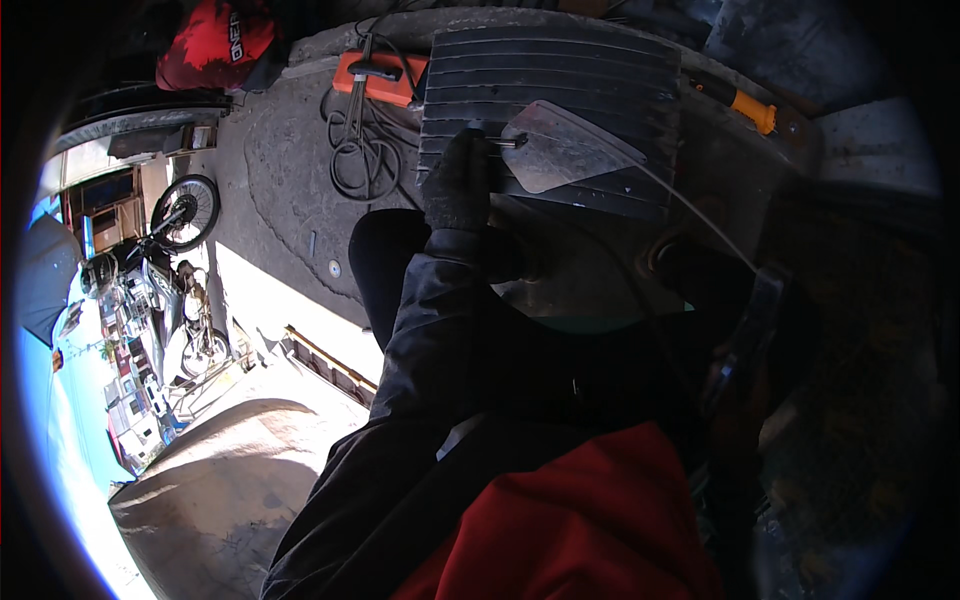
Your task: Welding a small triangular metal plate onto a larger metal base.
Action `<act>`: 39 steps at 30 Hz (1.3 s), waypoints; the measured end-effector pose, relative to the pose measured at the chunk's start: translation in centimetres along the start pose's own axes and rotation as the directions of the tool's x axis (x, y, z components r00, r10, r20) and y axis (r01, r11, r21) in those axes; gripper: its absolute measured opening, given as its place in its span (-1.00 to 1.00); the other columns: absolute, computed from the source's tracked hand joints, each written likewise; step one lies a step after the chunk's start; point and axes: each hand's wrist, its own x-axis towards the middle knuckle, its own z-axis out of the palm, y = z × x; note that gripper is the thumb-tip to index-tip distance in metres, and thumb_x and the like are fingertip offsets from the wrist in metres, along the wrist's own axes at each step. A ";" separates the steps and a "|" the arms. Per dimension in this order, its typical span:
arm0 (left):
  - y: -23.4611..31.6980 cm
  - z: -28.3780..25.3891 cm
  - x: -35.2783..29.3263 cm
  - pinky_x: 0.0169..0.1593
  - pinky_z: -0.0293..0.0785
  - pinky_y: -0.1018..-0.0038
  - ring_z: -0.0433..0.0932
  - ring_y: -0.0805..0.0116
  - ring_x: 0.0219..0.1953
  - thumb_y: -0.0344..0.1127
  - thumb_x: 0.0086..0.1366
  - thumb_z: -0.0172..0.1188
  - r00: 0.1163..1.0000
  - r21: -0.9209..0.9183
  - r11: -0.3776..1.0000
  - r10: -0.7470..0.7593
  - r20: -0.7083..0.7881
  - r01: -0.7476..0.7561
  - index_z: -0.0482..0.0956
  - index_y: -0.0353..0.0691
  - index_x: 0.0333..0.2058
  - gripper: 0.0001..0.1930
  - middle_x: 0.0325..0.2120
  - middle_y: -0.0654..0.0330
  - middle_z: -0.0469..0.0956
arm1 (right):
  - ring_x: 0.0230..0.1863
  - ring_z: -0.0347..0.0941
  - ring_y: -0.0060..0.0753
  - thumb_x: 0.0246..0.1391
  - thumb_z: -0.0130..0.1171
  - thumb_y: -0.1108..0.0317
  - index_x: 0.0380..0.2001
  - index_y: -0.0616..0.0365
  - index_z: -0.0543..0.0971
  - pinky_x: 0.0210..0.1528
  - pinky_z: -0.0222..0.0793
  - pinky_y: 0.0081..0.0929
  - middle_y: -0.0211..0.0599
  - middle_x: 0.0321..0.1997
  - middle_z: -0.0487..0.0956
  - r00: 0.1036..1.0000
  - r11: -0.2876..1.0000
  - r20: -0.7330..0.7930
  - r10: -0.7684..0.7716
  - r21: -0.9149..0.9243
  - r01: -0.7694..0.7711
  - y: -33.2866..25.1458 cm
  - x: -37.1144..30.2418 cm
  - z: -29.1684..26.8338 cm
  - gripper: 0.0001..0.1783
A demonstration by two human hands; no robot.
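- We look down on a dark slatted panel (455, 62) lying on a concrete floor (270, 150); we place everything else by it.
- A flat, tapered metal plate (560, 155) sits over the middle of the panel, its face turned up. The panel probably serves as a firm rest; we cannot tell whether the whole plate touches it.
- At the panel's left edge, a dark-gloved left hand (458, 185) has its grip closed on a short metal rod (507, 143) that meets the plate's left end. Holding it there likely steadies the plate while keeping the fingers off its face.
- To the near right of the panel, the right hand (740, 345) is lost in deep shadow, so we cannot tell whether its grip is apart or together. It is by a dark handle (766, 288).
- A thin straight rod (700, 212) slants from that handle over the panel's right side to the plate. We cannot tell whether its tip touches; its length presumably lets the right hand stay well apart from the plate.
- Just beyond the panel's left edge is an orange box (400, 88), with a looped dark cable (365, 172) beside it, perhaps gathered to stay off the panel.
- Right of the panel lies a yellow-orange power tool (752, 110), seemingly set aside within reach.
- Well left of the panel stands a motorcycle (160, 290).
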 end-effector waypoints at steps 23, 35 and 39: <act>0.7 -0.4 0.0 -0.15 0.53 0.24 0.64 0.02 -0.18 -0.16 0.35 0.15 1.000 0.010 1.000 -0.014 0.014 0.013 0.60 -0.11 -0.03 -0.72 -0.24 0.00 0.64 | -0.66 0.29 -0.75 0.34 -0.06 0.22 -0.05 0.10 0.41 -0.66 0.21 -0.72 -0.61 -0.54 0.39 0.957 0.920 0.116 0.267 0.266 -0.289 -0.8 1.4 -0.8 -0.75; 1.2 -0.6 -0.1 -0.15 0.54 0.23 0.64 0.02 -0.17 -0.17 0.34 0.16 1.000 0.026 1.000 -0.003 -0.013 0.003 0.60 -0.12 -0.05 -0.73 -0.25 -0.02 0.64 | -0.82 0.22 -0.64 0.28 0.01 0.23 -0.09 0.14 0.41 -0.78 0.12 -0.64 -0.53 -0.77 0.30 0.976 0.869 0.093 0.197 0.445 -0.218 0.3 2.5 -1.1 -0.75; 1.1 -0.5 -0.1 -0.18 0.55 0.22 0.65 0.01 -0.19 -0.18 0.34 0.17 0.999 0.051 0.998 0.026 -0.038 -0.024 0.60 -0.10 -0.04 -0.73 -0.27 -0.02 0.65 | -0.72 0.32 -0.67 0.28 0.04 0.24 -0.04 0.16 0.41 -0.72 0.22 -0.66 -0.46 -0.63 0.44 0.981 0.941 0.175 0.088 0.310 -0.140 1.4 2.2 -1.7 -0.71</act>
